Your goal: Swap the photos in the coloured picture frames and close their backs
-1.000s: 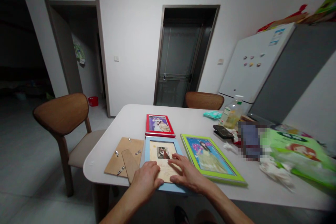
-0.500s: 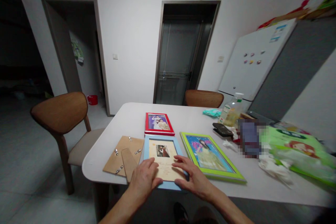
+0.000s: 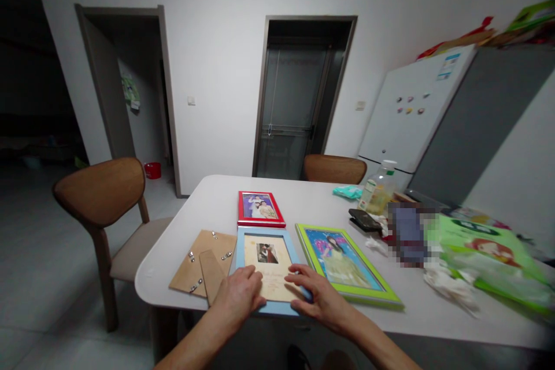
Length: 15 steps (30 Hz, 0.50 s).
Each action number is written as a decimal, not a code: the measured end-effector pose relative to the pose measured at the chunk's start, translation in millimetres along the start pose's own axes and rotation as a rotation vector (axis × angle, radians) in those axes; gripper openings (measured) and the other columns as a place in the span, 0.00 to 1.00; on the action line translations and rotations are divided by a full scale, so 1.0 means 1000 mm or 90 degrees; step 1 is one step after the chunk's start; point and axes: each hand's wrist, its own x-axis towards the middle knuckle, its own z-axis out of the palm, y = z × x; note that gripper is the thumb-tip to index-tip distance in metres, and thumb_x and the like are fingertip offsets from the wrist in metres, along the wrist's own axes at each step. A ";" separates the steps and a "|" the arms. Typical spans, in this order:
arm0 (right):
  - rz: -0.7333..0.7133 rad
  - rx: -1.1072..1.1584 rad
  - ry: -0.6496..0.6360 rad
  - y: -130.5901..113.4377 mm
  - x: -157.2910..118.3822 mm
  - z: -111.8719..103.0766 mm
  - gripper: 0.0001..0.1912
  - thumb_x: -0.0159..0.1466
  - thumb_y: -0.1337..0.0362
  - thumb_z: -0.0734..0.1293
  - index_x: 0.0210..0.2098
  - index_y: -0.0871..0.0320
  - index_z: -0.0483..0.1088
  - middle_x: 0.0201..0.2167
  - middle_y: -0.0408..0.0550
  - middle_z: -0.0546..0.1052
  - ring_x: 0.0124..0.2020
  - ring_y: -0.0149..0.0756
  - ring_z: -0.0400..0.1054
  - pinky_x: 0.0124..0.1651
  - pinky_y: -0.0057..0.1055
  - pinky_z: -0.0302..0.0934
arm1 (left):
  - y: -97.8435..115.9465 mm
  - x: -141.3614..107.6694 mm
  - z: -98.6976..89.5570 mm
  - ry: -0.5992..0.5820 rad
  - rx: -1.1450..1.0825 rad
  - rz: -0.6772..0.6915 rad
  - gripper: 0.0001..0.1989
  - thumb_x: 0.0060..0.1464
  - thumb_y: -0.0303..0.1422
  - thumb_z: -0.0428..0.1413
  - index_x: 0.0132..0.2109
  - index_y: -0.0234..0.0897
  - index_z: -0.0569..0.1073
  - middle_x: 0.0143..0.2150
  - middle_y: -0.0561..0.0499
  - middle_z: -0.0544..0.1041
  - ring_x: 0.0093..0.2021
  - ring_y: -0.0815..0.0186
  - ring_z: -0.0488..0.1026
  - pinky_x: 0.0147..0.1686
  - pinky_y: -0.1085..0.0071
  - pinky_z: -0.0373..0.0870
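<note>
Left hand [image 3: 240, 295] and right hand [image 3: 318, 298] are at the lower sides of a light blue picture frame [image 3: 241, 248], fingers loosely bent, thumbs near its bottom edge. Fingertips reach over the cream card [image 3: 272, 277] inside. Can't tell if either hand actually grips the frame or just rests on it. Blue frame lies face up at the near edge of the white tabletop [image 3: 217, 196], between the hands; card has a small photo [image 3: 267, 253] and faint writing.

Brown backing board [image 3: 186, 269] with metal clips lies just left of the blue frame; its stand leg [image 3: 210, 272] runs down toward the left hand. Red picture frame [image 3: 277, 224] sits right behind the blue one, ends about touching. Bigger green picture frame [image 3: 364, 299] is on the right, beside the right hand, tilted in plan.

Further right: black case [image 3: 365, 220], crumpled tissues [image 3: 451, 288], green plastic pack [image 3: 472, 243], a pixelated patch, bottle [image 3: 378, 191] with yellowish liquid, teal packet [image 3: 347, 192].

Around: wooden chair [image 3: 102, 191] at left, another chair [image 3: 335, 169] at the far side, white fridge [image 3: 416, 115] with magnets, red bucket [image 3: 152, 170] by the left doorway [image 3: 162, 98].
</note>
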 end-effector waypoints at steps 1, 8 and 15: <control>-0.001 -0.006 0.003 0.002 0.000 -0.001 0.20 0.49 0.64 0.65 0.42 0.59 0.67 0.49 0.56 0.63 0.49 0.42 0.59 0.51 0.37 0.54 | -0.001 0.000 0.000 0.006 -0.005 0.006 0.16 0.47 0.34 0.54 0.44 0.41 0.64 0.50 0.49 0.66 0.48 0.60 0.64 0.43 0.66 0.65; -0.048 -0.056 0.045 0.007 -0.001 0.002 0.17 0.54 0.63 0.60 0.44 0.57 0.66 0.50 0.55 0.62 0.50 0.40 0.59 0.52 0.37 0.54 | 0.000 -0.002 0.010 0.091 -0.020 0.101 0.08 0.50 0.27 0.51 0.40 0.38 0.66 0.47 0.49 0.68 0.46 0.62 0.65 0.43 0.67 0.66; 0.011 -0.062 0.000 0.005 0.004 -0.005 0.23 0.47 0.65 0.66 0.44 0.58 0.66 0.50 0.55 0.61 0.49 0.42 0.59 0.51 0.37 0.54 | 0.002 -0.003 0.004 0.239 0.007 0.190 0.09 0.54 0.26 0.45 0.42 0.36 0.66 0.44 0.46 0.70 0.44 0.63 0.67 0.40 0.68 0.68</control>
